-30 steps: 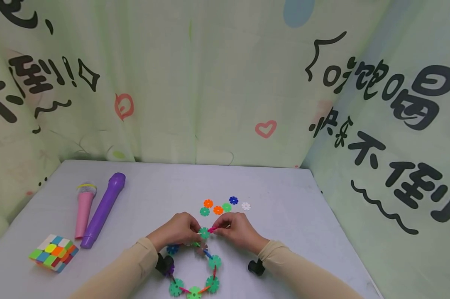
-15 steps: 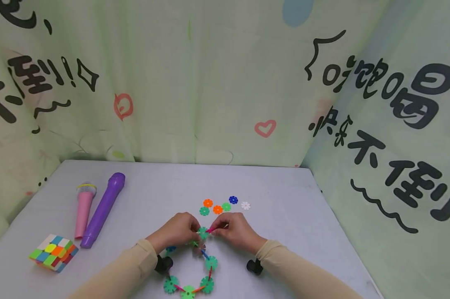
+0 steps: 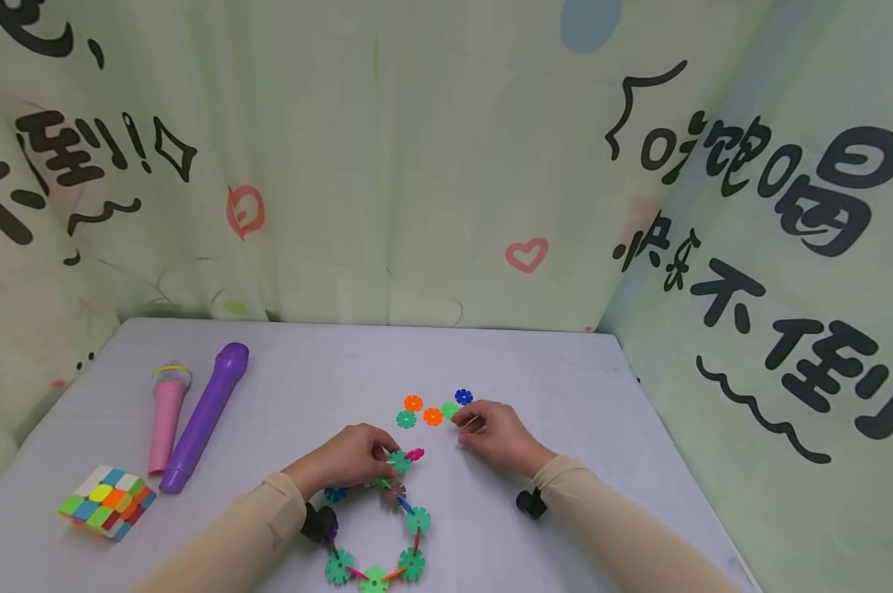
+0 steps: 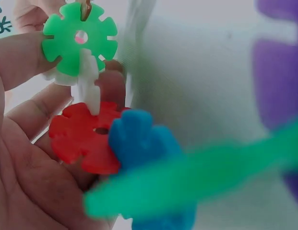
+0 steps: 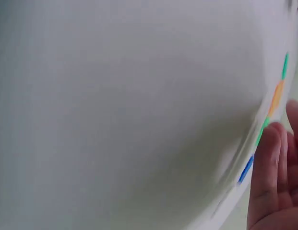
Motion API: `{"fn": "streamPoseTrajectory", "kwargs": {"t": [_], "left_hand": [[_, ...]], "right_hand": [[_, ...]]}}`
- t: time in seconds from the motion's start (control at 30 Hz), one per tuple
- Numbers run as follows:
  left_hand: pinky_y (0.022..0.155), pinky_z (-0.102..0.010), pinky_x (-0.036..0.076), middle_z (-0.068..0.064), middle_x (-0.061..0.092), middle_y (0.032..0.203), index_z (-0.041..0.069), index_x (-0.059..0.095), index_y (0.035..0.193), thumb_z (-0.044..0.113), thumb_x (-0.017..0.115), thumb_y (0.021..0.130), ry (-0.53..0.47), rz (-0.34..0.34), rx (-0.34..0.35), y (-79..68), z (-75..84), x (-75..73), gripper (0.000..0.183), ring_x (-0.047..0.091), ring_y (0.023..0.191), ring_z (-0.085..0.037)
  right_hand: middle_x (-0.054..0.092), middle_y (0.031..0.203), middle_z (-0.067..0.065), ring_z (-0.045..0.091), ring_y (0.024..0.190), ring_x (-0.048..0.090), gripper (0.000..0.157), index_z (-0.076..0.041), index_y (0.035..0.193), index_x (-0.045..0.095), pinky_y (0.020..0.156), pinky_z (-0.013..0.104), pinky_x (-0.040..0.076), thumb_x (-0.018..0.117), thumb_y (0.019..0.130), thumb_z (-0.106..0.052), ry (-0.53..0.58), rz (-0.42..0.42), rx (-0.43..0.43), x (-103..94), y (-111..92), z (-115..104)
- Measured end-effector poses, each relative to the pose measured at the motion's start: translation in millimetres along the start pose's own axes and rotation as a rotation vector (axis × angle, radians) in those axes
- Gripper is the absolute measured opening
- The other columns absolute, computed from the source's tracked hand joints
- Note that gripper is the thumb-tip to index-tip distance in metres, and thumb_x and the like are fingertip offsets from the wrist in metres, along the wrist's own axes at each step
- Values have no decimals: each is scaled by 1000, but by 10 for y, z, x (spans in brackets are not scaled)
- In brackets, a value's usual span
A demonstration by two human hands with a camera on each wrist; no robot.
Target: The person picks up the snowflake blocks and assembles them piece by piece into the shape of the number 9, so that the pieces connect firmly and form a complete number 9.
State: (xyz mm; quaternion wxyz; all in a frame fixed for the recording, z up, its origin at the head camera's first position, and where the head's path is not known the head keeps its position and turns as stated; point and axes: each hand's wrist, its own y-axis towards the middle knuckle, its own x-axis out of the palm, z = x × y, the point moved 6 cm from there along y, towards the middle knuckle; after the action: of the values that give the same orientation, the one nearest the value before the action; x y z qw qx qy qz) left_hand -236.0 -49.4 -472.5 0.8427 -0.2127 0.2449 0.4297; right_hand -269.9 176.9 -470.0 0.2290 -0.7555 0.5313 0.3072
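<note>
Two hands (image 3: 350, 455) (image 3: 500, 436), "不" (image 3: 727, 288) on curtain (image 3: 432, 165)

Here the left hand (image 3: 352, 458) covers part of the chain of discs (image 3: 418, 520), and the dark wrist camera (image 3: 319, 524) blocks more of its left side! Over on the right hand (image 3: 500, 435), fingertips meet the light green disc (image 3: 448, 408) in view; touching or apart, can't tell! Left wrist: a green piece (image 4: 172, 187) smears past, a purple disc (image 4: 280, 81) runs off the edge! Right wrist: loose discs (image 5: 276, 98) blur into slivers, the hand cut off.
</note>
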Motion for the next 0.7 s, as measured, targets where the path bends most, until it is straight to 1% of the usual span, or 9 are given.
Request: {"fn": "streamPoseTrajectory", "kwargs": {"t": [0.07, 0.13, 0.2, 0.27, 0.37, 0.43, 0.57, 0.7], "left_hand": [[62, -30, 50, 3, 62, 77, 4, 72, 107, 14, 79, 85, -4, 6, -10, 0, -11, 1, 25, 56, 69, -15], [63, -30, 51, 4, 62, 78, 3, 72, 107, 15, 79, 85, -6, 8, -14, 6, -24, 3, 26, 56, 70, -15], [64, -30, 51, 4, 63, 79, 3, 72, 106, 16, 79, 85, -10, 9, -17, 8, -33, 2, 25, 57, 71, -15], [63, -30, 50, 4, 63, 78, 3, 72, 106, 17, 79, 86, -16, 7, -19, 6, -37, 5, 25, 57, 70, -15], [64, -29, 50, 3, 63, 78, 4, 72, 104, 16, 78, 86, -28, 6, -25, -5, -26, 12, 23, 56, 70, -15], [64, -30, 50, 3, 63, 79, 4, 71, 103, 16, 78, 86, -37, 6, -26, -10, -18, 21, 22, 56, 71, -15], [64, -30, 50, 3, 63, 79, 4, 71, 102, 16, 77, 86, -38, 11, -26, -9, -17, 29, 21, 56, 70, -15], [64, -29, 50, 4, 62, 79, 5, 71, 102, 16, 76, 86, -24, 20, -28, -5, -32, 19, 20, 56, 71, -14]], "right_hand": [[66, 102, 0, 15, 89, 64, 28, -8, 112, 70, 81, 32, 55, 76, 86, 0, -40, 58, 68, -123, 40, 125], [64, 100, 1, 17, 88, 63, 33, -7, 116, 68, 82, 34, 54, 76, 85, -1, -66, 98, 130, -224, 73, 236], [63, 96, 1, 17, 86, 61, 37, -7, 121, 66, 81, 35, 53, 76, 85, -2, -94, 114, 169, -288, 105, 319], [61, 92, 1, 18, 83, 58, 40, -7, 124, 65, 78, 35, 51, 76, 86, -6, -123, 105, 197, -306, 129, 381], [58, 86, 1, 18, 79, 53, 39, -8, 125, 65, 72, 33, 47, 76, 88, -11, -166, 94, 203, -309, 153, 423], [56, 84, 2, 19, 77, 51, 38, -8, 125, 66, 71, 33, 44, 76, 88, -12, -195, 101, 198, -320, 154, 430], [54, 85, 3, 20, 78, 50, 35, -6, 120, 68, 71, 34, 44, 77, 86, -11, -225, 125, 189, -362, 138, 443], [55, 87, 3, 21, 80, 51, 29, -7, 114, 70, 74, 35, 45, 76, 86, -9, -209, 118, 202, -379, 129, 465]]}}
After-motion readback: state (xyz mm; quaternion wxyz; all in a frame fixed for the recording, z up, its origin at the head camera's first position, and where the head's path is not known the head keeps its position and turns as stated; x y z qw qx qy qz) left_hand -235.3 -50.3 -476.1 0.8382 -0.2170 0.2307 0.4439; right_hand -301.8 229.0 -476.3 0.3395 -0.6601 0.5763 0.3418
